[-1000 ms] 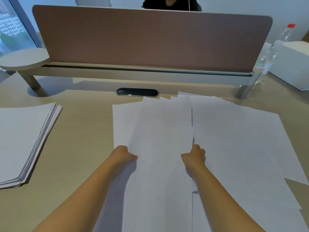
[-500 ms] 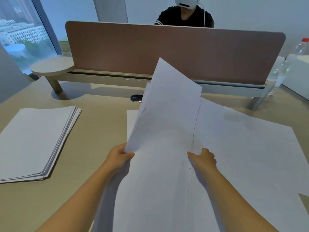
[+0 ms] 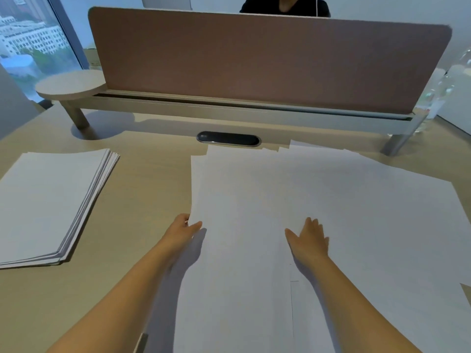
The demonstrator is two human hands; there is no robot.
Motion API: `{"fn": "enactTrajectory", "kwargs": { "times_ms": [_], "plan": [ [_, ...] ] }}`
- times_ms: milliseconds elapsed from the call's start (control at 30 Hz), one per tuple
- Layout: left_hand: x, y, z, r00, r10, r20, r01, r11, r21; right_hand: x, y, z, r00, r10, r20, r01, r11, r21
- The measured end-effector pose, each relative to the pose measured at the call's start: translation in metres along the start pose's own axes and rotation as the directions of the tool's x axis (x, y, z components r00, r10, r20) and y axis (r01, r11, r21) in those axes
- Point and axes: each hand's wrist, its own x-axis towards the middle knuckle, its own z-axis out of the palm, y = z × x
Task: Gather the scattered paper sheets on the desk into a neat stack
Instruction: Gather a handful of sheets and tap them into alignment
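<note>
Several white paper sheets point(image 3: 344, 200) lie overlapping across the middle and right of the desk, their far edges uneven. My left hand point(image 3: 182, 229) pinches the left edge of the top sheet point(image 3: 242, 200), thumb on top. My right hand point(image 3: 309, 238) lies flat on the papers with straight, spread fingers. A neat stack of paper point(image 3: 48, 200) sits apart at the left of the desk.
A brown divider panel point(image 3: 254, 64) on a pale rail closes off the far side, with a round shelf point(image 3: 70, 84) at its left end. A black cable slot point(image 3: 228, 138) sits just beyond the sheets. A clear bottle point(image 3: 443, 90) stands far right. A person sits behind the panel.
The sheet that both hands had lifted half a second ago now lies flat on the pile. My right hand has let go and opened flat on the papers.
</note>
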Motion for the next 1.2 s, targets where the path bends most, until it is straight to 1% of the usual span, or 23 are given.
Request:
{"fn": "enactTrajectory", "kwargs": {
  "times_ms": [67,133,200,267,333,367,433,533,600,700,733,767,833,867,933,1000,1067,1100,1200],
  "plan": [
    [0.002,0.005,0.013,0.999,-0.004,0.049,0.002,0.999,0.049,0.002,-0.007,-0.002,1.0,-0.01,-0.004,0.01,0.992,0.126],
    [0.003,0.009,0.025,0.996,-0.03,0.087,0.022,0.995,0.093,0.007,-0.014,-0.003,1.0,0.019,0.024,-0.025,0.954,0.297],
    [0.004,0.014,0.026,0.994,-0.048,0.1,0.037,0.993,0.109,0.013,-0.017,-0.003,0.997,0.039,0.059,-0.063,0.881,0.47],
    [0.011,0.015,0.022,0.994,-0.068,0.09,0.062,0.996,0.072,0.018,-0.013,-0.005,0.996,0.075,0.044,-0.087,0.804,0.588],
    [0.016,0.015,0.017,0.996,-0.074,0.055,0.076,0.997,-0.03,0.019,-0.009,-0.007,0.993,0.119,0.008,-0.102,0.813,0.573],
    [0.018,0.013,0.015,0.996,-0.079,0.038,0.082,0.994,-0.07,0.02,-0.007,-0.006,0.992,0.125,0.012,-0.11,0.818,0.565],
    [0.023,0.009,0.017,0.994,-0.101,0.031,0.104,0.989,-0.108,0.021,-0.007,-0.003,0.995,0.078,0.068,-0.103,0.81,0.577],
    [0.024,0.009,0.018,0.995,-0.094,0.011,0.095,0.992,-0.086,0.02,-0.013,0.0,0.996,0.026,0.084,-0.072,0.793,0.606],
    [0.026,0.005,0.012,0.998,-0.051,-0.047,0.047,0.996,-0.079,0.021,-0.015,0.0,0.997,0.014,0.079,-0.06,0.783,0.619],
    [0.021,0.0,0.0,0.99,-0.001,-0.139,-0.007,0.999,-0.051,0.02,-0.021,0.006,0.994,0.011,0.109,-0.08,0.752,0.654],
    [0.019,-0.003,-0.005,0.986,0.02,-0.167,-0.026,0.999,-0.035,0.019,-0.024,0.009,0.995,-0.004,0.099,-0.061,0.761,0.646],
    [0.017,-0.005,-0.01,0.98,0.035,-0.195,-0.039,0.999,-0.018,0.02,-0.025,0.011,0.997,-0.016,0.077,-0.032,0.807,0.59],
    [0.011,-0.007,-0.022,0.965,0.063,-0.254,-0.061,0.998,0.015,0.016,-0.033,0.011,0.996,-0.081,0.029,0.063,0.916,0.397],
    [0.009,-0.009,-0.026,0.958,0.076,-0.276,-0.074,0.997,0.018,0.013,-0.036,0.01,0.991,-0.132,0.022,0.12,0.949,0.292],
    [0.005,-0.013,-0.036,0.949,0.067,-0.309,-0.076,0.997,-0.016,0.01,-0.042,0.014,0.975,-0.191,0.112,0.183,0.98,0.078],
    [0.003,-0.018,-0.041,0.95,0.04,-0.309,-0.064,0.996,-0.068,0.006,-0.045,0.018,0.967,-0.174,0.189,0.197,0.974,-0.114],
    [0.002,-0.022,-0.041,0.964,0.014,-0.265,-0.042,0.994,-0.102,0.002,-0.045,0.022,0.962,-0.171,0.211,0.216,0.954,-0.21],
    [0.002,-0.025,-0.039,0.973,0.006,-0.23,-0.031,0.994,-0.108,0.0,-0.045,0.023,0.96,-0.17,0.224,0.221,0.948,-0.229],
    [0.004,-0.023,-0.034,0.989,0.035,-0.146,-0.052,0.992,-0.117,-0.003,-0.047,0.02,0.945,-0.185,0.269,0.232,0.96,-0.156]
  ]
}}
